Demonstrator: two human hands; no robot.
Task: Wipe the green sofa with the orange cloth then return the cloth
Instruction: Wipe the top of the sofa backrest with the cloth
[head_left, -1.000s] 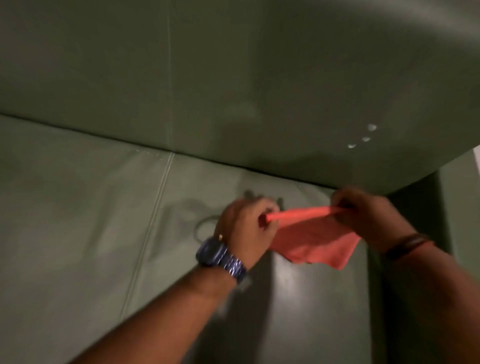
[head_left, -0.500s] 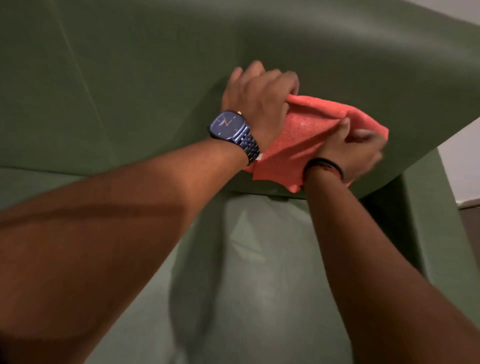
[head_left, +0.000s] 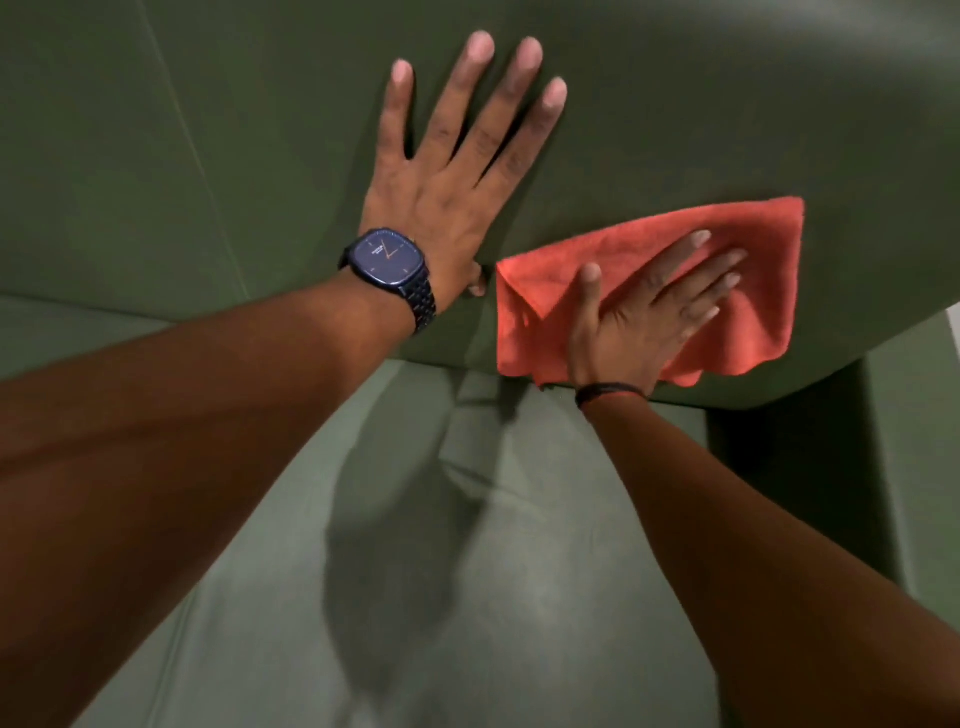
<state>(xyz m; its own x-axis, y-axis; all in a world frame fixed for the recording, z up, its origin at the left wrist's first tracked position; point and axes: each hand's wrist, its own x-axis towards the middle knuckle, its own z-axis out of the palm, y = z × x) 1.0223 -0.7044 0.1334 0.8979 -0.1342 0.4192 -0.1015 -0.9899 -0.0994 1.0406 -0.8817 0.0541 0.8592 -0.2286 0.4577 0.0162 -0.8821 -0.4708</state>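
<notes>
A: Where is the cloth (head_left: 727, 249) now, and what do your hands do?

B: The cloth lies flat on the back of the sofa (head_left: 208, 156), low on it, near the end where the arm (head_left: 924, 441) of the sofa begins. My right hand (head_left: 644, 317) is on the cloth, the fingers (head_left: 691, 244) spread, the palm pressing it to the sofa. It pinches nothing. My left hand (head_left: 452, 182) is beside the cloth, a little higher on the sofa back, also open and flat, on the bare green surface. I think it only supports me. The watch (head_left: 387, 257) is on this wrist.

A: So the wiping is in hand?

B: I judge yes, it is at the start. The seat (head_left: 467, 597) below the cloth I have not yet done, and the cloth is not yet returned.

A: What can go wrong from here?

B: The cloth is held only by pressure. The lower edge hangs a little past the bottom of the sofa back, and one corner at the left is folded over. If I press too lightly, my hand may slide over the cloth and leave it behind, or it falls on the seat. If I push fast to the side, it may bunch under the palm and clean only a narrow strip. Also the metal watch is close to the sofa; if I drag that wrist, it could scratch.
</notes>
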